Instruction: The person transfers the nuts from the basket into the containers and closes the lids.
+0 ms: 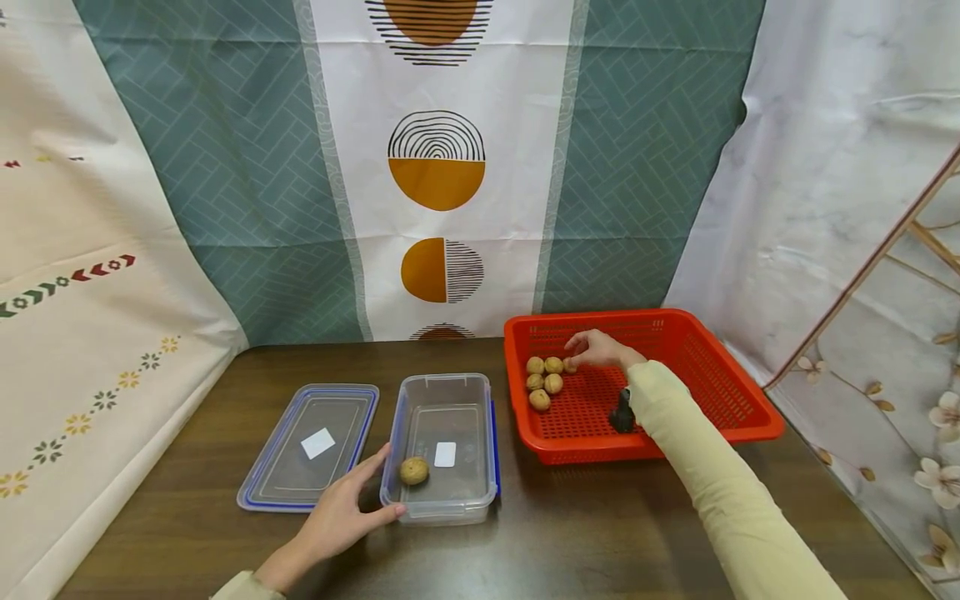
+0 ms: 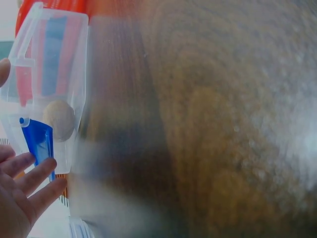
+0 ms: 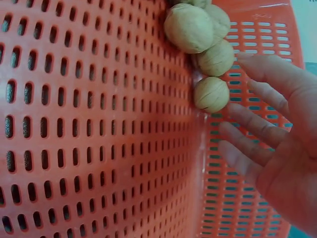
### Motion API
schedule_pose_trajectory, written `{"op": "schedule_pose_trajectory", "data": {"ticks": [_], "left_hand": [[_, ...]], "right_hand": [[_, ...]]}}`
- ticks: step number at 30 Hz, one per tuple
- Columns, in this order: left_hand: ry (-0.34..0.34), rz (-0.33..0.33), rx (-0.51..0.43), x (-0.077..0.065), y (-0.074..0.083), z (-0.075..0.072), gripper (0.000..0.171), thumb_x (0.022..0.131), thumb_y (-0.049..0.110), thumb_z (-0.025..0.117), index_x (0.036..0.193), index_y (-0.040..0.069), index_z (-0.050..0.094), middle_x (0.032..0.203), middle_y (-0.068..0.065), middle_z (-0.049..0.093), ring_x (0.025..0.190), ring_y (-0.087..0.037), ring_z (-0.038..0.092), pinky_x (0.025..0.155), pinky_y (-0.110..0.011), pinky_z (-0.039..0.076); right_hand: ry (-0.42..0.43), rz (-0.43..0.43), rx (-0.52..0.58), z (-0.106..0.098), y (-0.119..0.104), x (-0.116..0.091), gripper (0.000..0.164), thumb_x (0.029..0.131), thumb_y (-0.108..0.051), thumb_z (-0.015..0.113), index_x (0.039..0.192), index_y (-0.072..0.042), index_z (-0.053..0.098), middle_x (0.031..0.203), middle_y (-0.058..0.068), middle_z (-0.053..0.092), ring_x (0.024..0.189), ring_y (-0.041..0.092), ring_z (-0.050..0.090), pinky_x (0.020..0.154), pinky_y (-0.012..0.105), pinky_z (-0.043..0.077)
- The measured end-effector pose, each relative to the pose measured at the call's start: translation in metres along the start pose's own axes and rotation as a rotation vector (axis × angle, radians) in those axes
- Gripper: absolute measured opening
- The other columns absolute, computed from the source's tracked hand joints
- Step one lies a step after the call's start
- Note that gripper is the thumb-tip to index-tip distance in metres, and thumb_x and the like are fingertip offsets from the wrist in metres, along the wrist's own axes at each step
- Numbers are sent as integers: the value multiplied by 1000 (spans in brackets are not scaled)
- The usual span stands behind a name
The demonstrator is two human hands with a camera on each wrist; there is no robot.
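A clear plastic box (image 1: 465, 417) with one walnut (image 1: 414, 471) inside stands on the table. My left hand (image 1: 341, 512) rests at its near left corner, thumb by the front rim and fingers along the left side. In the left wrist view those fingers (image 2: 42, 176) are spread beside a blue latch (image 2: 39, 141). My right hand (image 1: 596, 348) reaches into a red basket (image 1: 708, 375), above a cluster of several walnuts (image 1: 553, 383). The right wrist view shows its fingers extended close around the nearest walnut (image 3: 212, 94), without closing on it.
A clear lid (image 1: 300, 479) with a blue seal lies left of the box. On the basket's near side, by the right wrist, is a small black object (image 1: 621, 412). Patterned cloth (image 1: 450, 283) hangs behind the table.
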State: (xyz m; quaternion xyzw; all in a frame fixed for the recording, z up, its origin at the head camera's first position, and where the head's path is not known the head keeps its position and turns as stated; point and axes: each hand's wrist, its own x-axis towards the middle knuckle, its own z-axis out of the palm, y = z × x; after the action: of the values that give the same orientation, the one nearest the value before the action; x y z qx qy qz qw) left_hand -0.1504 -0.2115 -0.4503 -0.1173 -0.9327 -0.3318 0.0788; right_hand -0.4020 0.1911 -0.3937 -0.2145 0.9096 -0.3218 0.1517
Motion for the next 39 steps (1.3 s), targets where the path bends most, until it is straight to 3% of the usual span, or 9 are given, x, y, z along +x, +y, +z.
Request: {"op": "schedule_pose_trajectory", "data": {"ticks": [13,21,26,33,39], "left_hand": [[13,11,-6,-1,-1,1,81,72,48,71,138,12,40,135,-9,46,116,-26,49,86,-42,48],[7,-2,-5,0,-1,1,82,72,49,71,138,13,40,135,-8,46,116,-26,50,88,-44,46],[9,5,-7,-1,-2,2,82,72,49,70,138,13,40,135,-7,46,116,-26,50,89,-44,46],[8,7,-8,-2,-2,1,81,72,49,71,138,13,40,135,-7,46,116,-25,50,89,-44,46],[-5,2,-33,-2,-2,1,82,72,49,70,138,12,39,136,-8,45,116,-27,49,90,-45,45]], "right_hand": [[-2,91,23,9,12,6,33,85,-6,60,115,5,56,115,22,53,105,35,50,82,40,48],[10,57,0,10,17,9,25,85,-4,59,109,4,59,110,21,55,99,32,53,71,32,50],[31,52,16,12,18,10,21,84,-4,61,103,4,60,101,19,60,84,28,57,63,30,48],[39,34,39,15,16,8,20,83,-1,60,102,6,60,96,20,63,78,33,60,67,38,51],[42,22,15,15,17,7,21,82,-2,61,102,6,62,95,18,63,78,27,59,68,38,51]]}}
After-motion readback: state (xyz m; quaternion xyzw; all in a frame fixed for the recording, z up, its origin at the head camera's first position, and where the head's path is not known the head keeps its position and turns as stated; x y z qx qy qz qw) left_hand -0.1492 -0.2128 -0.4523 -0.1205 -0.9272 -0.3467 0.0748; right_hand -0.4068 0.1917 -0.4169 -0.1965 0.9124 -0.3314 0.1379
